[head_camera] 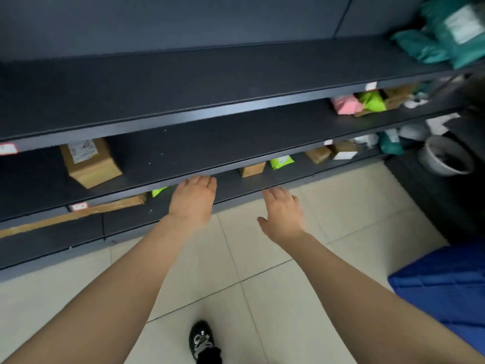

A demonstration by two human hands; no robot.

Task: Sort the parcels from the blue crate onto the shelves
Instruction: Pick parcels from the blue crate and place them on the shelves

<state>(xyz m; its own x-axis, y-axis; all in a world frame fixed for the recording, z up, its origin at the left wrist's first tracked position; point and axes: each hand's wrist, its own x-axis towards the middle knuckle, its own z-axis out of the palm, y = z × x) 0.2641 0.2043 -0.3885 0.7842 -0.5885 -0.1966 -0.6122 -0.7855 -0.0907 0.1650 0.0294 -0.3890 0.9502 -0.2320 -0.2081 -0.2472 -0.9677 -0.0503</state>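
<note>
A parcel stockroom: dark labelled shelves (pixel 210 111) holding cardboard boxes (pixel 90 161) and mailer bags (pixel 446 30)

Both arms are reaching forward over the tiled floor (pixel 275 271) toward the dark shelves (pixel 183 119). The left hand (pixel 193 199) and the right hand (pixel 282 216) are hanging flat, fingers spread, holding nothing. A cardboard box (pixel 90 161) is sitting on the middle shelf at the left. Pink and green parcels are lying far right. The blue crate (pixel 446 287) is standing near right.
</note>
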